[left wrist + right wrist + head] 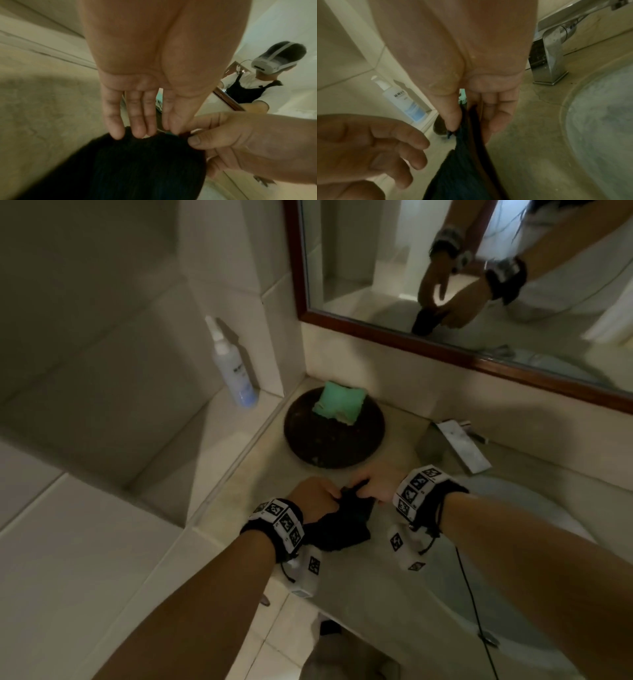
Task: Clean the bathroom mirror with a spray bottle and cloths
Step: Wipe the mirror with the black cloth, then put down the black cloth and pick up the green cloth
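On counter left of sink: dark cloth, bunched and limp. Right hand pinches its top edge, left hand pinches beside it, other fingers straight. Spray bottle upright on ledge, well apart.

My bare forearms carry black wrist straps bearing white blocks of black-and-white square markers, with thin black cords dangling.

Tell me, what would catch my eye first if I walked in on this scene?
Most likely the two hands meeting over a dark cloth on the counter by the sink: the left hand and right hand both pinch its far edge, wrists wrapped in black-and-white patterned bands. Next, the green cloth on a round dark dish in the corner, a spray bottle on the ledge beside it, and the wood-framed mirror above.
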`<state>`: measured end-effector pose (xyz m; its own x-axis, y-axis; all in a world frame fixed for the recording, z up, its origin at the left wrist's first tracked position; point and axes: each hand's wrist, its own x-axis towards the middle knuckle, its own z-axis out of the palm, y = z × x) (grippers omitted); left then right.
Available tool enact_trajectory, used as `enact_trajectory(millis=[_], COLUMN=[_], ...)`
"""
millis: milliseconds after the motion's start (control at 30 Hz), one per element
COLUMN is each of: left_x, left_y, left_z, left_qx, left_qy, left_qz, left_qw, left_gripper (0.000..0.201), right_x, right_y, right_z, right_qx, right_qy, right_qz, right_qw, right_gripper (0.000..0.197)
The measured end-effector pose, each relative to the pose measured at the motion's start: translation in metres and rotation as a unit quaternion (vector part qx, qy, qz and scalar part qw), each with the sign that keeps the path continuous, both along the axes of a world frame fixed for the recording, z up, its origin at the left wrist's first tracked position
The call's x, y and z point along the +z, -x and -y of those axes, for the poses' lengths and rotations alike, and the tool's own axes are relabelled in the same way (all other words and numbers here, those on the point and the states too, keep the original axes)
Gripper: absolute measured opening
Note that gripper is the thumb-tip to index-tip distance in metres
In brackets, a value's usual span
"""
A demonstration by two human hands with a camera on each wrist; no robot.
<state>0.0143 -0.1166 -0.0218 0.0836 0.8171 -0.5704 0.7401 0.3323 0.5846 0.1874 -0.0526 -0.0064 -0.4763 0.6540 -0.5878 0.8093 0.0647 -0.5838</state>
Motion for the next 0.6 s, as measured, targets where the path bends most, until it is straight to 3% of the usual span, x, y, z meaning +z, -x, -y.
enact_trajectory(millis=[133, 233, 400, 600], left_x=[-0.012, -0.011, -0.016, -0.025], left_y=[0.008, 0.016, 0.022, 0.024], left_z=[-0.020, -0.046, -0.098, -0.158], left_qx=[0.026, 0.018, 0.079, 0.112], left_qy=[-0.051, -0.054, -0.054, -0.059], left_qz=[-0.003, 0.016, 0.020, 0.022], left_qw=[0.998, 0.998, 0.995, 0.992], left_gripper=[0.023, 0.023, 0.020, 0.021], right_x=[-0.012, -0.012, -0.013, -0.014], right_y=[0.000, 0.001, 0.001, 0.008], right_z=[-0.015, -0.036, -0.080, -0.126], right_qx=[-0.024, -0.029, -0.149, -0.177], right_qy=[-0.004, -0.016, -0.034, -0.042], right_qz=[0.047, 0.053, 0.043, 0.049], right_qw=[0.999, 0.998, 0.987, 0.982], right_gripper=[0.014, 0.020, 0.015, 0.041])
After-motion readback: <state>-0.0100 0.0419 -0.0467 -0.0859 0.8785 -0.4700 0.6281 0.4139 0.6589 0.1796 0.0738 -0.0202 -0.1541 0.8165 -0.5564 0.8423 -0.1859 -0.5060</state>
